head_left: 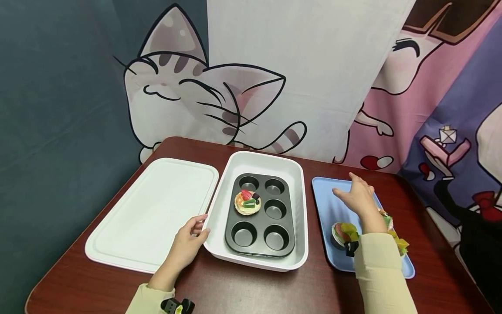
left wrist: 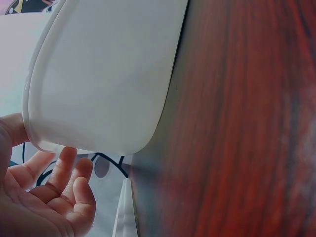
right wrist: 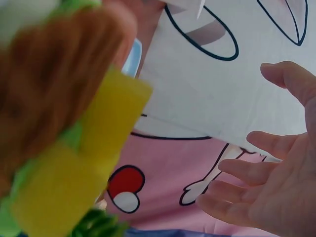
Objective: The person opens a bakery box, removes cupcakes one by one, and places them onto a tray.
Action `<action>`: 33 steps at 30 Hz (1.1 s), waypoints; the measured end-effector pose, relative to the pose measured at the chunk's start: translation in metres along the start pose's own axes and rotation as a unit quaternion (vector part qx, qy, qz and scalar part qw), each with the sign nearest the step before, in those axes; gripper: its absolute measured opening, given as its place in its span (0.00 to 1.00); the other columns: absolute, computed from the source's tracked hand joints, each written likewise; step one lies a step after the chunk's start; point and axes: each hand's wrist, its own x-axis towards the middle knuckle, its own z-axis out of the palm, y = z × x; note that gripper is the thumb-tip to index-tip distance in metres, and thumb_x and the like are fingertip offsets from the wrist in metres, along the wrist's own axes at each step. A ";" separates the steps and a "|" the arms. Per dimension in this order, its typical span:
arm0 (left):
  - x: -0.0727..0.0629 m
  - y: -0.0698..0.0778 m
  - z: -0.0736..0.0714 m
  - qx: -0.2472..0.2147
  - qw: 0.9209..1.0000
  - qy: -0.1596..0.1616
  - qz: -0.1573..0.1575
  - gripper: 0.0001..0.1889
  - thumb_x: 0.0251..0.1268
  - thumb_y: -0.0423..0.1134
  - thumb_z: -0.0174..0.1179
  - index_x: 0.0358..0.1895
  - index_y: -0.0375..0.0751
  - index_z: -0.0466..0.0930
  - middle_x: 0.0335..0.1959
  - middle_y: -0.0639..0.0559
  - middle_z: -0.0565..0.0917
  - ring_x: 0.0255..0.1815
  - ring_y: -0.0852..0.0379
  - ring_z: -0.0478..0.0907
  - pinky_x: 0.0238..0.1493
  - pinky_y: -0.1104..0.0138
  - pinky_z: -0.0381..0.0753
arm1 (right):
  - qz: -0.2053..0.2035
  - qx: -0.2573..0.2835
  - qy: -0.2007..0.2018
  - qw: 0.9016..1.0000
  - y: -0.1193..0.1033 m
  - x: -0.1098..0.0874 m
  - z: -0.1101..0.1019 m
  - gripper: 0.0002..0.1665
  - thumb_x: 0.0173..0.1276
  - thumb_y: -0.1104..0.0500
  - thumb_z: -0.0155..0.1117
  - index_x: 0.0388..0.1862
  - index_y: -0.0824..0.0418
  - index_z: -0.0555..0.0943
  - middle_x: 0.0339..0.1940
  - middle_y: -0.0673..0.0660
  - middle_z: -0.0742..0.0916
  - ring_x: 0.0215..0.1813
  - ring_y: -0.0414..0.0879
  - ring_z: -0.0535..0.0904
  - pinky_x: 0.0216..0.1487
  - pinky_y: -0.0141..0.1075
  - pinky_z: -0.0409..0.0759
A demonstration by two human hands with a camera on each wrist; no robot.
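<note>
My left hand (head_left: 187, 244) holds the left rim of a white rectangular basin (head_left: 219, 244); in the left wrist view the thumb lies at the rim and the loosely curled fingers (left wrist: 64, 170) sit beneath it. Inside the basin lies a dark muffin tin (head_left: 259, 237), with a fruit tart (head_left: 248, 203) in a left-hand cup. Over a blue tray (head_left: 325, 192), my right hand (head_left: 360, 198) hovers with spread fingers, holding nothing. A cup-shaped toy pastry (head_left: 345, 232) stands on that tray, and other toy food (head_left: 401, 242) is partly hidden behind my right forearm.
A white board or lid (head_left: 153, 213) lies on the left of the brown table (head_left: 243, 292). Printed cloth (head_left: 313, 78) hangs behind the table's far edge. In the right wrist view, blurred toy food with yellow pieces (right wrist: 113, 118) looms close to the camera.
</note>
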 end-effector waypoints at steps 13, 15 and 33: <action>0.000 0.000 0.000 -0.001 1.000 -0.001 -0.003 0.19 0.54 0.32 0.57 0.51 0.37 0.72 0.34 0.46 0.77 0.35 0.55 0.74 0.35 0.65 0.71 | -0.016 0.014 -0.013 1.000 -0.028 0.005 0.012 0.46 0.54 0.52 0.59 0.64 0.73 0.51 0.60 0.75 0.59 0.60 0.69 0.50 0.56 0.60 0.44; 0.000 0.000 0.000 0.000 1.000 0.000 -0.003 0.19 0.54 0.32 0.57 0.51 0.37 0.72 0.34 0.46 0.77 0.35 0.55 0.74 0.35 0.65 0.71 | -0.023 0.015 -0.010 1.000 -0.031 0.006 0.014 0.45 0.54 0.52 0.60 0.64 0.73 0.52 0.60 0.75 0.60 0.60 0.68 0.50 0.56 0.59 0.43; 0.000 -0.001 0.000 -0.001 1.000 0.001 0.001 0.19 0.53 0.31 0.57 0.51 0.36 0.72 0.34 0.46 0.77 0.34 0.55 0.74 0.34 0.67 0.71 | -0.051 0.033 -0.017 0.998 -0.059 0.006 0.026 0.44 0.56 0.52 0.59 0.64 0.72 0.53 0.61 0.72 0.61 0.61 0.66 0.51 0.57 0.57 0.46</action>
